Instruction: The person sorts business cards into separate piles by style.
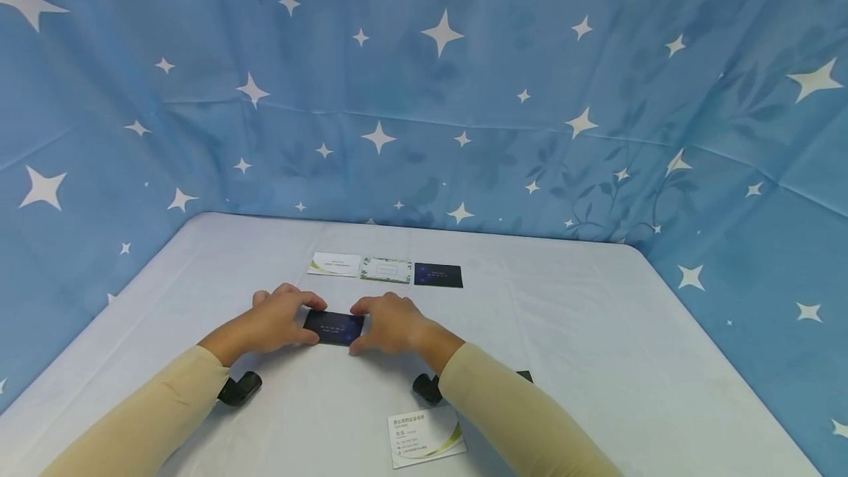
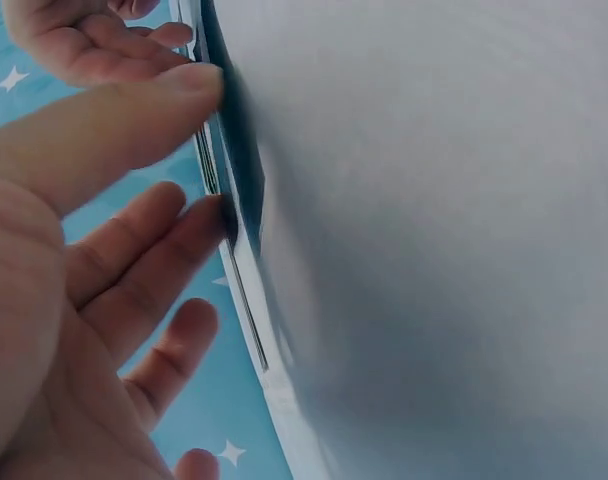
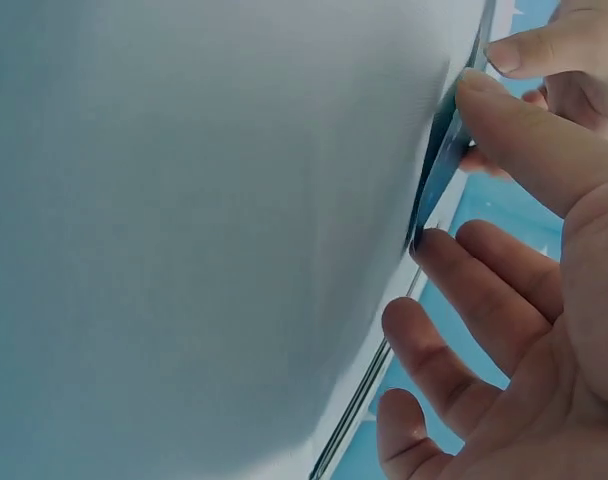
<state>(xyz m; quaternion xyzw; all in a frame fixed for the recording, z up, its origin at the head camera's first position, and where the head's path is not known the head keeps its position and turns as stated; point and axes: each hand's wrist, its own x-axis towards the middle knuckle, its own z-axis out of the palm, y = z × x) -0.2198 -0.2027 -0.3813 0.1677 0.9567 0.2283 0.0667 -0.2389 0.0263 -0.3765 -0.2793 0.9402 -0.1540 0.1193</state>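
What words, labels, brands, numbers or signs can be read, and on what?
Near white card: heading seems to end "公司的企业名称"; smaller lines illegible.
Held dark card: print too small to read.
Far white card, floral card, far dark card: too small to read.

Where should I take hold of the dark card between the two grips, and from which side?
Best probably to pinch the dark card at both short ends, the left grip from its left, the right grip from its right: it looks thin, its long edges run from side to side, and its printed middle should stay uncovered.
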